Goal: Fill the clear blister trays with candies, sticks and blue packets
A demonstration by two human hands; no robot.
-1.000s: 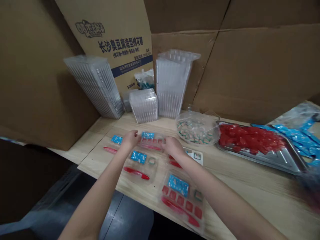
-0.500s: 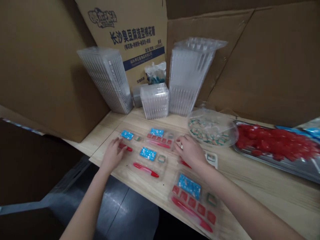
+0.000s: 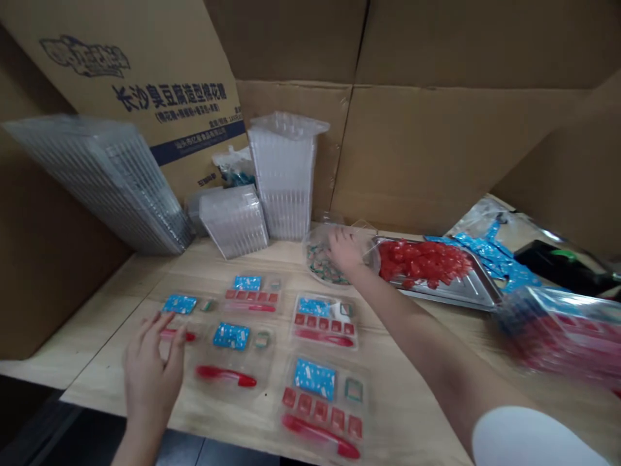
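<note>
Several clear blister trays lie on the wooden table, each with a blue packet, small red squares and a red stick. My left hand rests flat, fingers spread, on the near-left tray, touching its red stick. My right hand reaches into the clear bowl of small green-and-white wrapped candies; its fingers curl down among them, and what they hold is hidden. The trays in the middle and at the front lie untouched.
A steel tray of red candies stands right of the bowl, with blue packets behind it. Stacks of empty clear trays lean against cardboard boxes at the back. A blurred bag of filled trays lies at right.
My right hand left the trays and reached right into the candy bowl. My left hand slid toward the near-left tray and flattened. The view swung right.
</note>
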